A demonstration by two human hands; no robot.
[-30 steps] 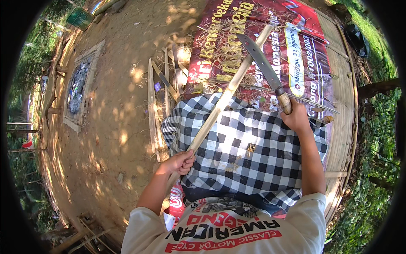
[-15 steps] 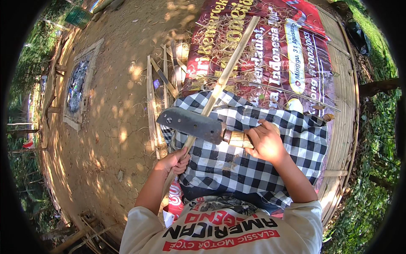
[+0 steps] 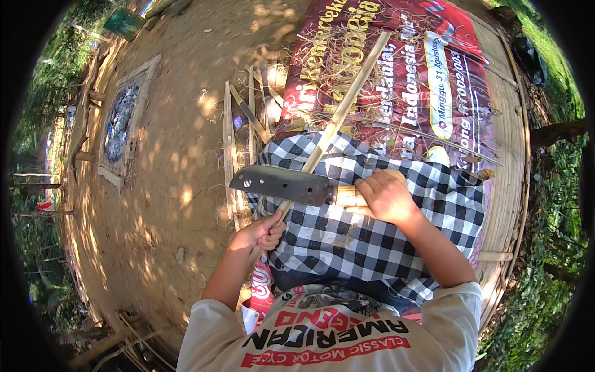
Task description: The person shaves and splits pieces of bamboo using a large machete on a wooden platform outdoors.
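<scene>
My right hand [image 3: 385,197] is wrapped round the pale wooden handle of a broad dark cleaver [image 3: 282,185]. Its blade points left and lies across a long bamboo strip [image 3: 347,102], hiding a short stretch of it. Below the blade, my left hand [image 3: 263,232] grips the strip near its lower end. From there the strip slants up and right, away from me, over a printed banner. A black-and-white checked cloth [image 3: 384,248] covers my lap under both hands.
Thin curled shavings lie over the dark red banner [image 3: 462,93]. Several split bamboo pieces [image 3: 229,142] rest on the bare earth left of it. Bamboo slats [image 3: 505,204] edge the right side. A framed ash pit [image 3: 124,121] sits far left, with a green bin [image 3: 123,23] beyond.
The cleaver's blade has turned a little, from sloping down toward its handle to nearly level. Both hands keep their holds, and the whole view has shifted slightly.
</scene>
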